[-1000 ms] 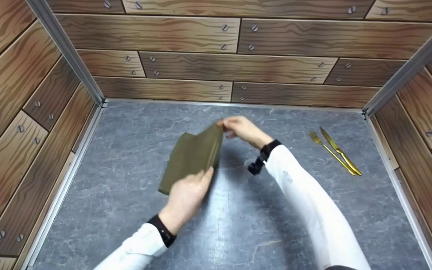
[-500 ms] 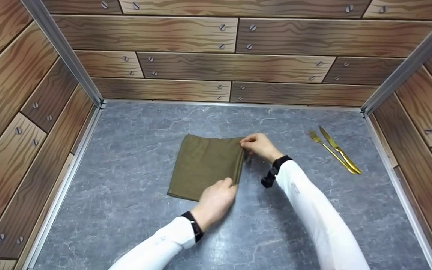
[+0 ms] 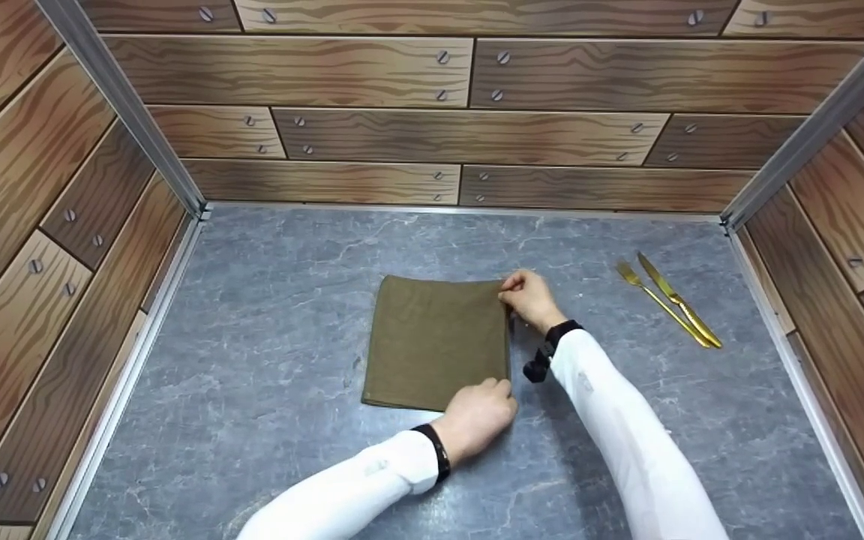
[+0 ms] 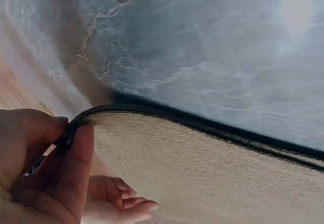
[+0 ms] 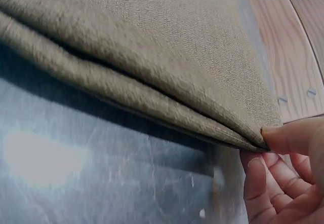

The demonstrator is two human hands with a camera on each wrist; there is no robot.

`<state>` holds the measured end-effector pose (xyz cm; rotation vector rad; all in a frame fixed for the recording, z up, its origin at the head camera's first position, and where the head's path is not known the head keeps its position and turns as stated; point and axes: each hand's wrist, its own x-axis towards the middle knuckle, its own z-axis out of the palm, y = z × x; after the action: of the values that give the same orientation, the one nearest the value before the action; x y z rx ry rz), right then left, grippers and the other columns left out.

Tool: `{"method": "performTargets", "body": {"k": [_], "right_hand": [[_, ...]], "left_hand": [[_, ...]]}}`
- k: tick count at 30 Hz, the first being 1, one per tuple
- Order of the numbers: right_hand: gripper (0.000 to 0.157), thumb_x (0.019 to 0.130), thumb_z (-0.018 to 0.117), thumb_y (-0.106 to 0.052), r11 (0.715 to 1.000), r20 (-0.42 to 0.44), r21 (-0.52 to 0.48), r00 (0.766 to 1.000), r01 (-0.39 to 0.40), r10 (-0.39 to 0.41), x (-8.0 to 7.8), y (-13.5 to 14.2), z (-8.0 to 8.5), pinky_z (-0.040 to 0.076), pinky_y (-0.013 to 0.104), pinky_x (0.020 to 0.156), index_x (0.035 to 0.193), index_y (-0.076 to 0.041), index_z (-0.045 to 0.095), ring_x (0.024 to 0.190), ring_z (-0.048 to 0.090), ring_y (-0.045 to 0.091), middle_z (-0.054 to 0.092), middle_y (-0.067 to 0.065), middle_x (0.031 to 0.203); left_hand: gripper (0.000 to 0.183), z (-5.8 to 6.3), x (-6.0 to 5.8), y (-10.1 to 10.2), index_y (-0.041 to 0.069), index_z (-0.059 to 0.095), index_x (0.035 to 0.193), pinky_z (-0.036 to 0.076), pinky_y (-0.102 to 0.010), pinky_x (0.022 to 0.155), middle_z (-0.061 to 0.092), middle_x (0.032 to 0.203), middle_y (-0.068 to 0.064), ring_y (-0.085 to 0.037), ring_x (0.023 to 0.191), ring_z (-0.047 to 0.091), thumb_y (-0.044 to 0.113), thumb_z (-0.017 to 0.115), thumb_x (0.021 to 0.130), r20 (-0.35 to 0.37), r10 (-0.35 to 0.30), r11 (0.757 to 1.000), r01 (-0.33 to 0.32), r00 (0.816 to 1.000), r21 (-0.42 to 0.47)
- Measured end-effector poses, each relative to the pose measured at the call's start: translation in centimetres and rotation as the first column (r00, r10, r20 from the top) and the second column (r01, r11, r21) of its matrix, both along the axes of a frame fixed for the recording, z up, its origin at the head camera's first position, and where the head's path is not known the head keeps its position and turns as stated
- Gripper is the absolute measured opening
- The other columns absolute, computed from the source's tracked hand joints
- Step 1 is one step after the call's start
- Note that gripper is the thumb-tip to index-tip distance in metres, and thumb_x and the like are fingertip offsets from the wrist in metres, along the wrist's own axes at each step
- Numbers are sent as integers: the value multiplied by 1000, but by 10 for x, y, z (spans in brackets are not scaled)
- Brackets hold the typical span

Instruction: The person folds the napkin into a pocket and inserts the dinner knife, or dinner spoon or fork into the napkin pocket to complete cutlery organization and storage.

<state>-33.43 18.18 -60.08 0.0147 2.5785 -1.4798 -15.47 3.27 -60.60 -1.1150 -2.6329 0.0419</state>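
A folded olive-brown cloth napkin (image 3: 436, 337) lies nearly square on the grey marbled surface in the head view. My left hand (image 3: 477, 416) pinches its near right corner. At the far right corner, my right hand (image 3: 531, 298) pinches the cloth between thumb and fingers. The left wrist view shows the thumb and finger of the left hand (image 4: 48, 168) gripping the dark-edged corner of the napkin (image 4: 202, 178). In the right wrist view, stacked folded layers of the napkin (image 5: 152, 46) run to the corner held by the right hand (image 5: 286, 168).
A gold fork (image 3: 657, 300) and a gold knife (image 3: 676, 296) lie close together, slanted, on the right of the grey surface (image 3: 267, 315). Wood-patterned panels (image 3: 372, 135) with metal edge strips wall in the back and both sides.
Both hands have moved to the right with the napkin. It was tilted and lifted a second ago; now it lies flat and squarer to the back wall.
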Motion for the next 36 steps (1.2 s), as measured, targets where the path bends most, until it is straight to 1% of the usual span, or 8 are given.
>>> {"method": "performTargets", "body": {"k": [12, 17, 22, 25, 28, 30, 33, 36], "right_hand": [[12, 86, 67, -1, 997, -62, 64, 998, 38, -34, -1, 22, -4, 43, 19, 54, 97, 4, 64, 60, 50, 8, 57, 2, 75], [13, 87, 66, -5, 990, -94, 133, 995, 43, -30, 0, 27, -5, 47, 23, 65, 98, 1, 66, 72, 57, 14, 65, 10, 85], [20, 92, 60, -14, 955, -185, 292, 983, 52, 3, 8, 28, -3, 49, 39, 88, 107, -4, 67, 99, 62, 28, 67, 17, 107], [31, 95, 59, -22, 900, -256, 435, 959, -2, 126, 15, 25, -5, 46, 48, 99, 119, -4, 65, 113, 59, 35, 64, 19, 118], [51, 97, 55, -36, 800, -256, 594, 924, -82, 285, 23, 18, -10, 34, 53, 114, 137, -4, 54, 134, 45, 38, 52, 21, 141], [64, 99, 49, -46, 724, -209, 676, 907, -135, 365, 29, 13, -14, 24, 54, 119, 147, -5, 41, 144, 31, 37, 37, 19, 154], [75, 100, 40, -54, 642, -133, 740, 893, -199, 430, 35, 7, -19, 14, 55, 122, 155, -6, 23, 151, 14, 35, 17, 16, 163], [78, 100, 37, -56, 608, -87, 758, 889, -234, 450, 38, 5, -24, 10, 54, 123, 157, -7, 14, 153, 7, 32, 8, 13, 165]], "left_hand": [[11, -11, -5, 29, 22, 68, 77, 50, -27, 51, 58, 92, 2, -14, 78, 57, 21, 63, 86, -49, -62, 998, 62, 997, -1], [10, -9, -7, 28, 24, 69, 87, 51, -28, 55, 59, 93, 4, -13, 81, 57, 24, 60, 91, 88, -93, 996, 92, 992, 19], [13, 6, -31, 1, 27, 69, 96, 53, -35, 57, 63, 93, 5, -17, 81, 62, 27, 57, 91, 248, 24, 997, -41, 969, 62], [15, 9, -61, -27, 25, 69, 98, 56, -41, 63, 67, 97, 3, -22, 85, 66, 22, 58, 88, 268, 144, 982, -170, 953, 77], [32, 4, -94, -58, 19, 64, 120, 54, -45, 90, 65, 123, -4, -28, 111, 63, 21, 58, 89, 280, 257, 954, -289, 925, 80], [49, 1, -110, -76, 16, 51, 140, 41, -46, 110, 52, 144, -7, -29, 132, 50, 24, 56, 93, 306, 335, 931, -363, 891, 41], [66, -6, -126, -97, 13, 27, 155, 20, -47, 123, 27, 161, -9, -29, 149, 25, 34, 52, 97, 342, 418, 901, -431, 842, -39], [74, -12, -134, -110, 10, 17, 157, 13, -46, 124, 17, 164, -11, -29, 152, 15, 40, 50, 97, 377, 442, 890, -449, 814, -74]]}}
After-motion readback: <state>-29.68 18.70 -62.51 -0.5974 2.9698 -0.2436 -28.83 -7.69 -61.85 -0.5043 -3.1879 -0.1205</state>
